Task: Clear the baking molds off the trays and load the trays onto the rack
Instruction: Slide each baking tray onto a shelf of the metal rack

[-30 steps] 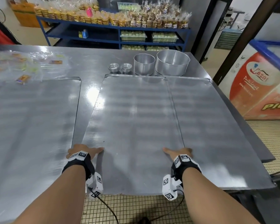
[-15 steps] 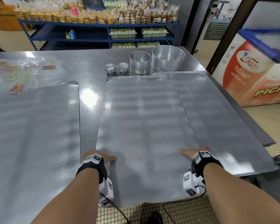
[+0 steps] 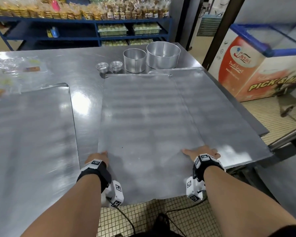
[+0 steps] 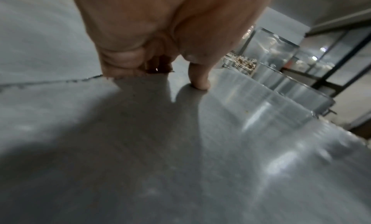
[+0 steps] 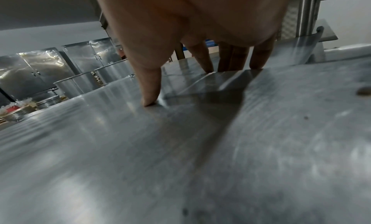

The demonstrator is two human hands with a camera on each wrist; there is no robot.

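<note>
Middle tray [image 3: 143,127] lay flat on tabletop [image 3: 85,69], near end overhanging the front edge above tiled floor [image 3: 143,218], right side overlapping a second tray [image 3: 217,117]. Gripped at near corners by both hands: left hand [image 3: 99,157] at left edge, thumb [image 4: 197,78] pressed on top surface, fingers curled under the edge; right hand [image 3: 202,152] at right edge, thumb [image 5: 149,90] on top, fingers [image 5: 202,59] reaching down past the edge onto the second tray — whether tucked under, could not tell. Third tray [image 3: 29,142] lay well apart to the left, also flat. Beyond far end of held tray, off all trays, stood baking molds: two stacks of small fluted molds [image 3: 102,67] [image 3: 116,65], then medium round mold [image 3: 134,60], then large round mold [image 3: 163,54], in a row, neighbours nearly touching. Clear plastic packets [image 3: 12,71] scattered at far left of tabletop. Behind, blue shelving [image 3: 92,21] stocked with bagged goods. At right, chest freezer [image 3: 256,65] with printed front. Metal rail [image 3: 287,137] visible just past right corner of tabletop.
</note>
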